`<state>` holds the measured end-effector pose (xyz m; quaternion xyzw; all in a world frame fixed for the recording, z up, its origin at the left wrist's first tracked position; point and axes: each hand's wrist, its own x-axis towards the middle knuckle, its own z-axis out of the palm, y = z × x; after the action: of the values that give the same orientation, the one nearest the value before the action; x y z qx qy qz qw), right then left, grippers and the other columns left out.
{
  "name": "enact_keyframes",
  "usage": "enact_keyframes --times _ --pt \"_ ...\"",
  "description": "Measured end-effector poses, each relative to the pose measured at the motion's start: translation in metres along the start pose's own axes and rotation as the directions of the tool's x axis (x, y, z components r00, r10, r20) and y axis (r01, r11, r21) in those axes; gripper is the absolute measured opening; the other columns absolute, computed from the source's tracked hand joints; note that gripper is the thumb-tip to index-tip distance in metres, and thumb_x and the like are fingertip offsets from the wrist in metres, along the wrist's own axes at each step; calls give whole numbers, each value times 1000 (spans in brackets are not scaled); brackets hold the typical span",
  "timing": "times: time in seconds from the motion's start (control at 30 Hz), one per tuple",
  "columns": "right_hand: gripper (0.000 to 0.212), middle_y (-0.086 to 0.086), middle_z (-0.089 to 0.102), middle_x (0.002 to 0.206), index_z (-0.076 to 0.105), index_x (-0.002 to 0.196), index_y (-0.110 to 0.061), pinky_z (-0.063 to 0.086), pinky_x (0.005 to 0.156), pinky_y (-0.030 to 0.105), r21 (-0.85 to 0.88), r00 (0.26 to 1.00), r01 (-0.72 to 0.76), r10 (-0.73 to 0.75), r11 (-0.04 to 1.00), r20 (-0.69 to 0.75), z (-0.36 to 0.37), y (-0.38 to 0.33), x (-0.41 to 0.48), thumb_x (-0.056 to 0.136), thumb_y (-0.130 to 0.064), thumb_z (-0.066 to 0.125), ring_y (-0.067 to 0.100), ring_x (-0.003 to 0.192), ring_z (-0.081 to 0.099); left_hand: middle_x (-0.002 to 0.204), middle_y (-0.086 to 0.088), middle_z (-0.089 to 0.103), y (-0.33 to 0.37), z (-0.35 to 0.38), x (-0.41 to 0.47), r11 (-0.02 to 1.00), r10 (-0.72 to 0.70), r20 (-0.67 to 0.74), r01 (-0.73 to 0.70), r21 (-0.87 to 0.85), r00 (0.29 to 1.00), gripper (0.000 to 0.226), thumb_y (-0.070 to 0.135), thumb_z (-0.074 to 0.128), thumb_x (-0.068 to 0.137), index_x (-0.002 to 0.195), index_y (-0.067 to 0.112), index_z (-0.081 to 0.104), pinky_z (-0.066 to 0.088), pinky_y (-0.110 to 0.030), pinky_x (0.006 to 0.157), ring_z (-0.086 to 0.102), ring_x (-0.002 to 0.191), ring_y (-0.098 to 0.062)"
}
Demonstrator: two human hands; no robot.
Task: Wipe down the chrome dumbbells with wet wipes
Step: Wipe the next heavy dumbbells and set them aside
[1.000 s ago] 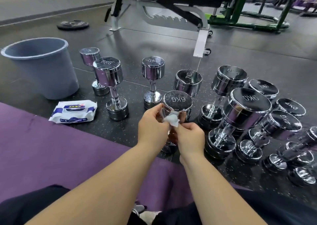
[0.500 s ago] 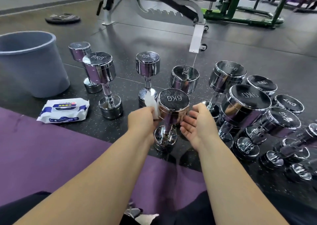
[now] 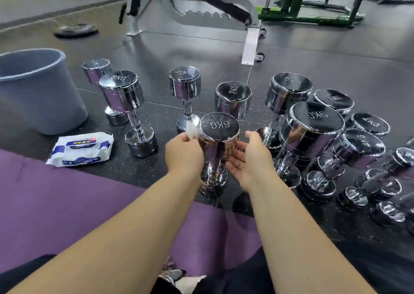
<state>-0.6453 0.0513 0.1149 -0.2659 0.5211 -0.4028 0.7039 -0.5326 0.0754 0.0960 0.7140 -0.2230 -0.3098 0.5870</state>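
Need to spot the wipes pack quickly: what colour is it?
The wipes pack is white with blue panels, beside the grey bucket; head view shows it.

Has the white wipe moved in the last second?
Yes. The wipe went from the near face of the 6KG dumbbell round to its left side, where the left hand pinches it.

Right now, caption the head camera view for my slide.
Left hand pinches a wet wipe at the rim of the upright 6KG dumbbell; open right hand flanks it.
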Motion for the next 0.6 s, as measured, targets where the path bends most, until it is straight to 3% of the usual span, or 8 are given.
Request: enact_keyframes --times 0.07,0.1,0.17,0.27,0.33,0.4,0.5,0.6 --pt "32 0 62 70 62 86 -14 45 62 28 22 1000 -3 3 1000 9 1 1 0 99 -38 43 14 64 56 75 1 67 4 -1 0 954 250 18 -249 166 968 28 14 48 94 76 18 69 42 -31 67 56 72 -21" --pt "32 0 61 68 61 83 -14 46 61 27 38 1000 -3 2 999 15 1 2 1 99 -36 43 14 62 56 95 3 73 6 -1 -5 915 341 55 -344 211 939 31 12 45 95 97 22 74 46 -28 79 62 88 -19" --pt "32 -1 59 61 62 79 -14 48 54 24 67 1000 3 -5 998 29 3 3 4 98 -32 45 11 54 55 134 4 62 5 -7 -13 827 473 125 -488 279 872 40 6 44 97 130 20 64 35 -10 99 55 122 -10" --pt "32 -4 58 50 63 80 -12 46 45 22 90 999 12 -15 996 40 6 3 10 99 -31 44 8 40 53 141 8 53 -16 -13 -23 736 598 134 -608 299 790 41 8 48 99 138 19 56 24 4 95 46 127 -4" --pt "35 -3 59 49 62 81 -11 46 43 21 97 999 11 -15 995 37 8 3 13 100 -33 43 9 39 54 102 14 68 -23 -8 -32 810 499 89 -501 304 862 24 15 49 100 113 23 68 39 -15 81 58 97 -15" --pt "33 -1 64 58 64 85 -13 49 48 22 75 1000 17 -19 997 24 10 3 16 100 -33 42 12 50 59 64 9 58 -29 0 -26 938 275 42 -278 207 960 29 19 51 97 69 21 60 35 -32 65 49 70 -22" --pt "30 3 66 73 65 90 -13 49 60 27 24 1000 17 -17 1000 -6 8 9 19 99 -30 42 16 66 59 64 -5 60 -28 4 -17 996 -7 24 9 -92 1000 24 23 56 82 59 14 57 40 -34 62 49 66 -18" --pt "26 4 64 78 64 92 -12 48 63 26 56 1000 16 -17 998 9 1 9 18 97 -30 46 15 68 57 67 -9 58 -18 -3 -19 932 -165 145 202 -299 976 23 -7 53 84 67 7 53 51 -29 60 55 68 -20"
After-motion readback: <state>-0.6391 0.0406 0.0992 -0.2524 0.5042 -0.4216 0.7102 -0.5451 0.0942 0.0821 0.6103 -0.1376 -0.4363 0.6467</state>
